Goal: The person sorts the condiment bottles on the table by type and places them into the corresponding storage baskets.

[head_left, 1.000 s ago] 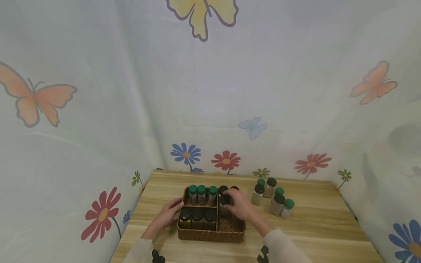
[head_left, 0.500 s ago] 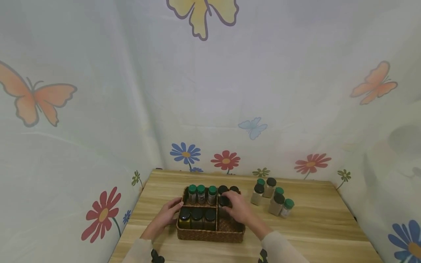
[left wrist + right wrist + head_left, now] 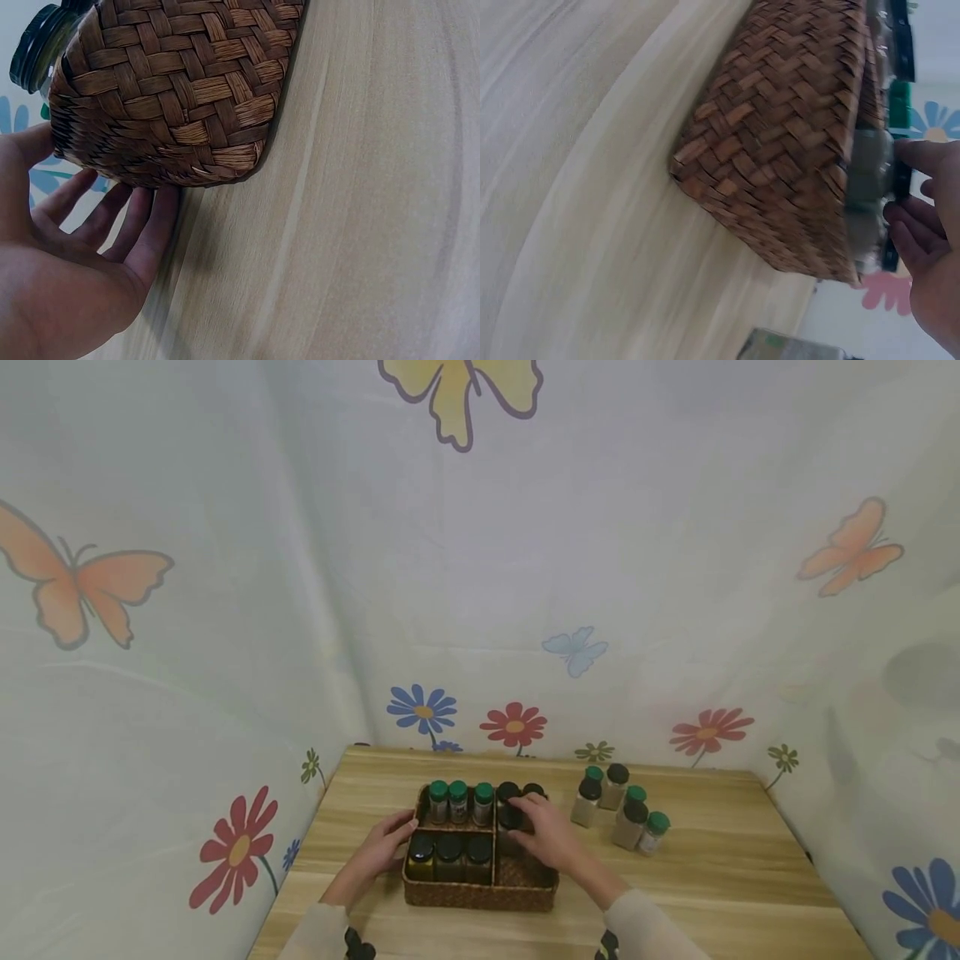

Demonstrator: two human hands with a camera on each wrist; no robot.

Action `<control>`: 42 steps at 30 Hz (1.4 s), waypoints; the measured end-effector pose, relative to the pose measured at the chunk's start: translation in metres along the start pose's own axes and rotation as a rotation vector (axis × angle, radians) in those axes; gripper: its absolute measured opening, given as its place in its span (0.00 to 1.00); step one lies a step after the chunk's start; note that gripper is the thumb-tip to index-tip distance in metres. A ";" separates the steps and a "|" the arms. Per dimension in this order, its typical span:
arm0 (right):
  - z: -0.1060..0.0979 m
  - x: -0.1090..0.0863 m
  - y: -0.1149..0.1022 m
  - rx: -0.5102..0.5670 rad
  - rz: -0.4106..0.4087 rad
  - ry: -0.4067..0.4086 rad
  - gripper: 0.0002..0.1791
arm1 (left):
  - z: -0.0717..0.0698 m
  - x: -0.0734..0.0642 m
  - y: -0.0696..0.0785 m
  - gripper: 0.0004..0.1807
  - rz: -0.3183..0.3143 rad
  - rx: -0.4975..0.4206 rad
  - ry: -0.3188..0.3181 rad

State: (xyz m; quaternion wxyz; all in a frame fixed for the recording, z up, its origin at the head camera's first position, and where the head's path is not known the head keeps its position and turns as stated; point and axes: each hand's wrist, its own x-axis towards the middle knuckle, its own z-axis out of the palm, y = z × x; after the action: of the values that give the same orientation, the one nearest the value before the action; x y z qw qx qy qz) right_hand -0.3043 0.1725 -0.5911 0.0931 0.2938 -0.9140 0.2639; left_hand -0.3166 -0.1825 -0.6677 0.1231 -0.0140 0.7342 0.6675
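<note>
A woven basket (image 3: 480, 897) with three compartments stands on the wooden table. My left hand (image 3: 384, 845) rests on its left end, thumb at the rim and fingers spread along the side wall. My right hand (image 3: 551, 833) reaches into the long right compartment and pinches a clear spice jar (image 3: 510, 817) by its black lid. Behind it in that compartment stand another black-lidded jar (image 3: 507, 792) and one more, partly hidden by the hand. Three green-lidded bottles (image 3: 458, 802) fill the back left compartment; three black-lidded jars (image 3: 450, 858) fill the front left one.
Several spice jars (image 3: 630, 827) with black or green lids stand grouped on the table (image 3: 735, 860) to the right of the basket. A white cloth (image 3: 480, 568) printed with flowers and butterflies hangs behind the table and at both sides.
The right hand shifts only slightly, still pinching the jar, which seems a touch lower in the compartment. The left hand and the basket stay in place.
</note>
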 end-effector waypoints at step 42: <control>-0.114 -0.102 0.130 -0.089 0.278 0.145 0.24 | -0.003 0.005 -0.007 0.32 0.000 -0.025 -0.006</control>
State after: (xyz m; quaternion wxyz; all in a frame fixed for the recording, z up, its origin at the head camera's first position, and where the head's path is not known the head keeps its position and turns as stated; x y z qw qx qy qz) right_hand -0.2959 0.3731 -0.5841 0.1343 0.1404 -0.9475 0.2541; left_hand -0.3203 -0.1854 -0.6747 0.1252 -0.0135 0.7253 0.6768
